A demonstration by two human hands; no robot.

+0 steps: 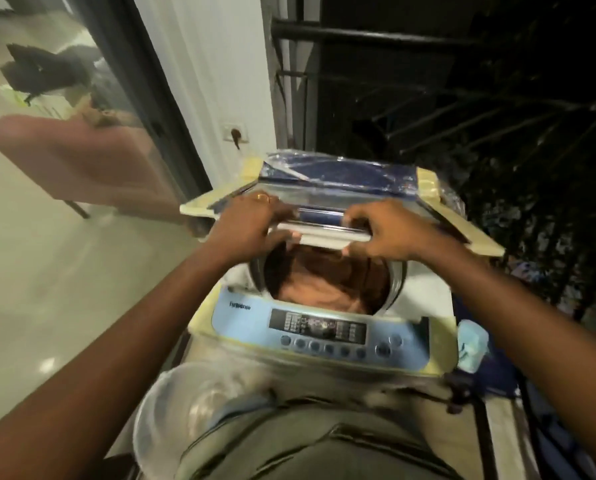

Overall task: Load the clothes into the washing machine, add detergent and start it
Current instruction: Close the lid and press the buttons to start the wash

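Both hands grip the front edge of the washing machine lid, which runs left to right across the drum mouth. The left hand holds its left end and the right hand its right end, fingers curled over the top and thumbs under, about equally near. The lid is half folded, hinged at the far side, so the likely move is down toward the person. Pinkish clothes lie inside the drum, below the hands. The control panel sits nearer the person. No detergent can be made out; the blurred clear bowl at the waist looks empty. Fingertips under the lid are hidden.
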